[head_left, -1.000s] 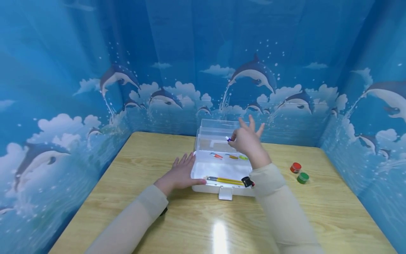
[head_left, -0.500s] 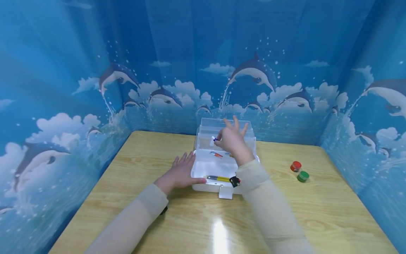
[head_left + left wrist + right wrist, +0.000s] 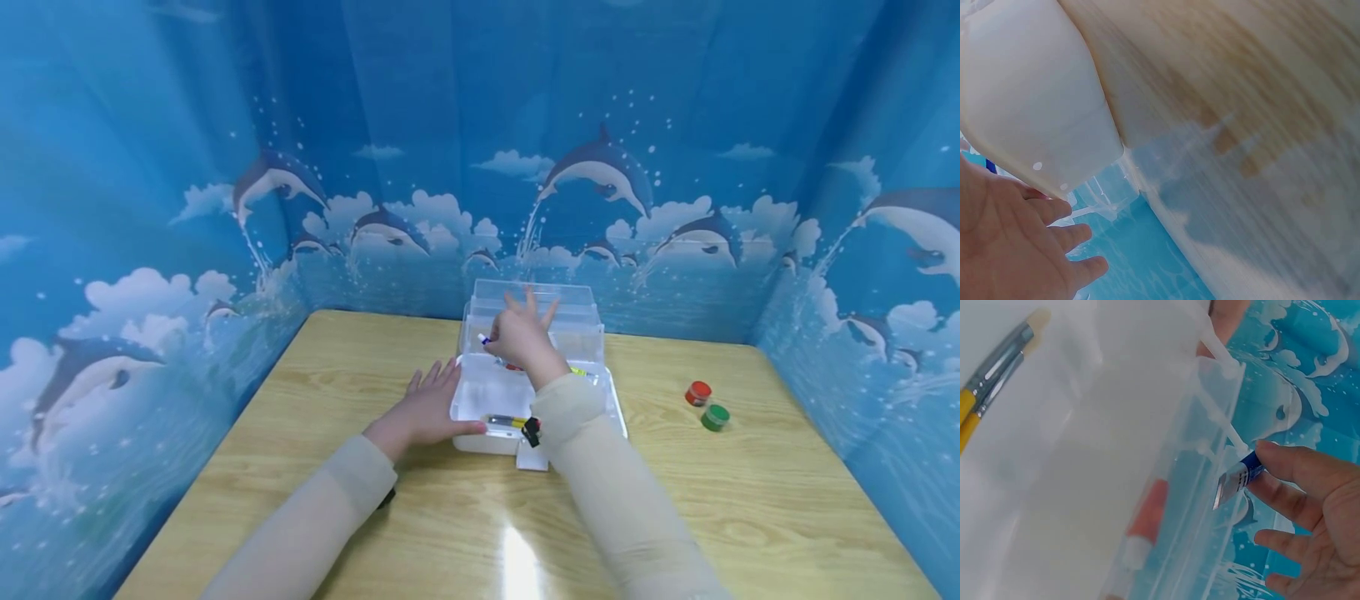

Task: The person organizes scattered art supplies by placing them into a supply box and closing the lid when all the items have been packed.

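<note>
My right hand (image 3: 522, 340) pinches a small blue and silver paint tube (image 3: 1239, 477) between thumb and fingertips, the other fingers spread. It hangs over the back of a white plastic box (image 3: 480, 392) whose clear lid (image 3: 577, 340) stands raised behind. My left hand (image 3: 422, 410) lies with straight fingers along the box's left side, thumb at the front corner. Toward the back of the box are an orange-red tube (image 3: 1150, 511), partly behind my right hand in the head view, and a yellow-green tube (image 3: 577, 372). Yellow-handled paintbrushes (image 3: 992, 376) lie along the front, partly hidden by the right wrist.
On the wooden table (image 3: 315, 467), right of the box, stand a red-lidded jar (image 3: 698, 393) and a green-lidded jar (image 3: 715, 417). The box's white latch (image 3: 532, 457) hangs down in front. A blue dolphin-print curtain (image 3: 420, 125) surrounds the table's back and sides.
My right hand has moved left over the box with the paint tube still pinched. The yellow-green tube has come back into view. My left hand stays where it was.
</note>
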`<move>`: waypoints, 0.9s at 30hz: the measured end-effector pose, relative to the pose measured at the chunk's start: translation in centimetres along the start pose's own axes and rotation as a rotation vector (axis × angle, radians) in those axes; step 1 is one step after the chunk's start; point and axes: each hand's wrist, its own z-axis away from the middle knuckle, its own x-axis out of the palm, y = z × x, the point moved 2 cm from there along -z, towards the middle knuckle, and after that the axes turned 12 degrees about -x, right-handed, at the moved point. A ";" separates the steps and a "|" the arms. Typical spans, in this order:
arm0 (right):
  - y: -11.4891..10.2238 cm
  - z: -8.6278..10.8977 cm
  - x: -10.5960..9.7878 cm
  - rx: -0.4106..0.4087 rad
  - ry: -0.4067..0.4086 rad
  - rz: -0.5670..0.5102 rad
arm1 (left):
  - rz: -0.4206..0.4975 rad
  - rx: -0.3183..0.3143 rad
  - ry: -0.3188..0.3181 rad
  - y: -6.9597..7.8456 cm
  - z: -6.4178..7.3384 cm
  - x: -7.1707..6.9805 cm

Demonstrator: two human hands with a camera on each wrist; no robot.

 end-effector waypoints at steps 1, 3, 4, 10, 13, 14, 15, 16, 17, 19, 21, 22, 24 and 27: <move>-0.1 -0.1 0.2 -0.002 -0.008 0.001 | 0.001 0.000 0.000 0.0 0.0 0.0; -0.3 -0.2 0.5 -0.007 -0.022 0.006 | 0.001 -0.005 -0.005 0.0 0.1 0.0; -0.5 -0.2 0.6 -0.007 -0.031 0.005 | -0.003 -0.007 -0.009 0.0 0.1 0.0; -0.9 -0.2 0.6 -0.013 -0.067 -0.016 | -0.013 -0.003 -0.003 0.0 0.0 0.1; -1.1 -0.3 0.7 -0.013 -0.086 0.001 | -0.010 -0.002 0.000 -0.1 -0.1 0.1; -1.2 -0.4 0.8 -0.013 -0.094 0.008 | -0.009 -0.002 0.001 -0.1 -0.2 0.1; -1.2 -0.5 0.8 -0.014 -0.102 0.014 | -0.011 -0.005 -0.002 -0.2 -0.2 0.1; -1.2 -0.5 0.9 -0.013 -0.109 0.019 | -0.011 -0.007 -0.003 -0.2 -0.2 0.2; -1.3 -0.5 1.0 -0.013 -0.116 0.026 | -0.012 -0.008 -0.005 -0.2 -0.2 0.2; -1.3 -0.6 1.1 -0.013 -0.133 0.033 | -0.015 -0.011 -0.009 -0.2 -0.2 0.3; -1.3 -0.6 1.2 -0.015 -0.149 0.042 | -0.012 -0.009 -0.010 -0.2 -0.2 0.3; -1.3 -0.6 1.3 -0.016 -0.156 0.046 | -0.010 -0.008 -0.010 -0.2 -0.2 0.3; -1.3 -0.6 1.3 -0.015 -0.166 0.050 | -0.011 -0.008 -0.010 -0.3 -0.2 0.3; -1.4 -0.5 1.1 -0.012 -0.170 0.048 | -0.007 -0.012 -0.012 -0.2 -0.1 0.3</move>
